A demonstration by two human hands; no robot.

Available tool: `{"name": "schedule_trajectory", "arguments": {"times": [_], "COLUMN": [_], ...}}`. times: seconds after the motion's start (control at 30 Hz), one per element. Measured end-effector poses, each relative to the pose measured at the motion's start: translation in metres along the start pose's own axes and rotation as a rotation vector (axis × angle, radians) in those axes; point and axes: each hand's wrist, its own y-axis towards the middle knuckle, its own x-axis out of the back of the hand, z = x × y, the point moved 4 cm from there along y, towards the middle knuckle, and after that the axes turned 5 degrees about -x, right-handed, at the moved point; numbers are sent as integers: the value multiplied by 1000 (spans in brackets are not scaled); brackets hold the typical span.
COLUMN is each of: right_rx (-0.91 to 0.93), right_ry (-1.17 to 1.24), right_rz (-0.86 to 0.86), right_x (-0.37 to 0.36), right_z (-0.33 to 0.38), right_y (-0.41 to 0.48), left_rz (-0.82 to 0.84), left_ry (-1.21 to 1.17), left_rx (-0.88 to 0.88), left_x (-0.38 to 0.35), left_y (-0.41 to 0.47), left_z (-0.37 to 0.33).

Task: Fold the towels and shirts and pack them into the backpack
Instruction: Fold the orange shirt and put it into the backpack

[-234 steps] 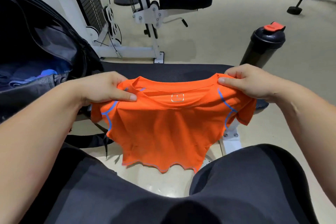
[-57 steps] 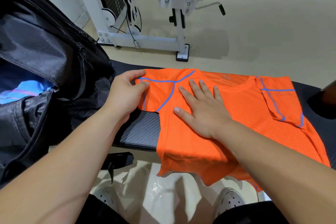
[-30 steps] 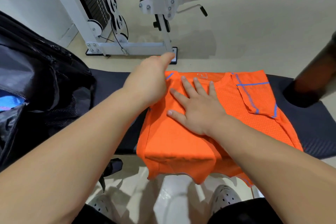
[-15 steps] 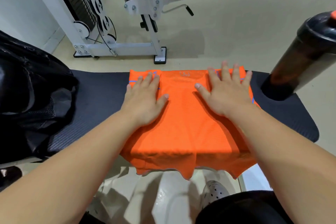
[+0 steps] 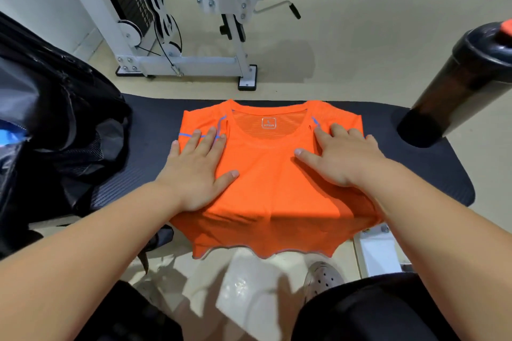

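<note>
1. Gym floor and a weight machine (image 5: pixel 177 36) lie behind the black bench (image 5: pixel 149 130)
2. The orange shirt (image 5: pixel 266 183) lies flat mid-bench, sleeves folded in, hem hanging over the near edge
3. The left grip (image 5: pixel 198 171) and right grip (image 5: pixel 343 159) press on it, fingers laid flat, holding nothing
4. The backpack (image 5: pixel 55 124) sits at the bench's left, a bottle (image 5: pixel 462 83) at its right end

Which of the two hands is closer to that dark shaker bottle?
The right hand, pressing the half of the orange shirt toward the bottle; the left hand presses the half nearer the black backpack.
</note>
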Motion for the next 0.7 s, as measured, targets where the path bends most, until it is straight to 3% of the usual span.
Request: {"name": "schedule_trajectory", "arguments": {"times": [0.13,0.33,0.5,0.7], "right_rx": [36,-12,-100,-67], "right_ry": [-21,155,255,343], "right_rz": [1,-287,-193,-133], "right_x": [11,24,13,17], "right_z": [-3,-29,-47,-46], "right_y": [-22,-18,-1,18], "left_rz": [75,-135,-348,-167], "left_ry": [-28,-236,-260,-297], "left_rx": [-18,-79,20,96], "left_x": [15,37,47,39], "left_y": [-21,-32,-16,10], "left_z": [9,24,45,51]}}
